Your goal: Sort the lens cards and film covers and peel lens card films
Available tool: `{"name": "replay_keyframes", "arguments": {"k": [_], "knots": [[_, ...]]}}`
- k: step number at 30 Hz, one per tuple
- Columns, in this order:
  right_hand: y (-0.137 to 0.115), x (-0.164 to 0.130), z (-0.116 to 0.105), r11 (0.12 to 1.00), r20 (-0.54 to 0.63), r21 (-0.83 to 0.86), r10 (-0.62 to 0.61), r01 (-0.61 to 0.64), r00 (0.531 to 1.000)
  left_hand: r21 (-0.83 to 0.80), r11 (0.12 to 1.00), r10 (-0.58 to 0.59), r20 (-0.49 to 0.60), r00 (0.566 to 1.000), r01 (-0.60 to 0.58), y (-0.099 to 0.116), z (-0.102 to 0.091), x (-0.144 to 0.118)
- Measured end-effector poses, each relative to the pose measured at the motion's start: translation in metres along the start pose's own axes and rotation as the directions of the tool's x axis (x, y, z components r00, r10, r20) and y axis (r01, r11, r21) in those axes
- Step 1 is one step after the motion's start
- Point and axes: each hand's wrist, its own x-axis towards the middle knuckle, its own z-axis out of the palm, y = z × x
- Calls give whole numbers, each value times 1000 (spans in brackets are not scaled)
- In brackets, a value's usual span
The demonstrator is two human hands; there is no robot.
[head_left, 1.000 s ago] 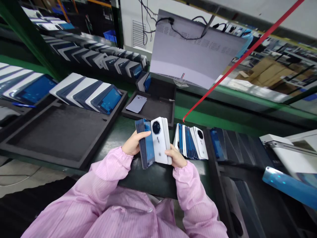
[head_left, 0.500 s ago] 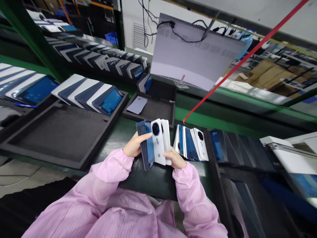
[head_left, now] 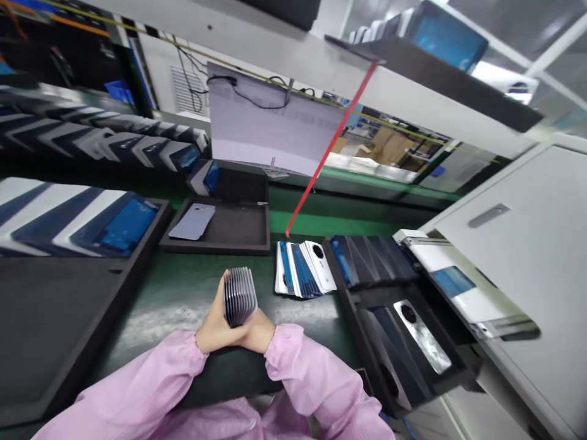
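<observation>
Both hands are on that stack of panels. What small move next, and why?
Probably lower the stack of panels onto the green table beside the fanned panels: the left hand and right hand hold it together, its edges look roughly lined up, and tabletop shows between it and the fan.

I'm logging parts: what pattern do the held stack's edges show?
The held stack shows pale grey and dark stripes, clearest in the head view.

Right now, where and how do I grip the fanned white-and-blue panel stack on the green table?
Probably grip the stack by its near and far ends, from the left: it fans sideways, with the black rectangular tray close on its right.
</observation>
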Motion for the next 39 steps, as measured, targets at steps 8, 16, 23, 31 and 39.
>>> {"name": "replay_keyframes", "arguments": {"k": [8,16,23,31,39], "knots": [[20,-79,-114,824,-685,-267,203,-500,700,318,923,213,45,976,-216,2,-6,2],[58,-92,-159,551,-682,-312,437,-774,586,375,884,266,88,960,-279,5,-12,6],[57,-90,-163,456,-640,-378,499,-805,584,280,933,227,38,973,-229,-7,-13,7],[50,-87,-167,297,-764,-393,420,-870,489,231,951,209,13,978,-206,-22,-15,8],[40,-86,-159,231,-834,-387,327,-893,445,178,969,171,3,985,-168,-24,-15,8]]}}
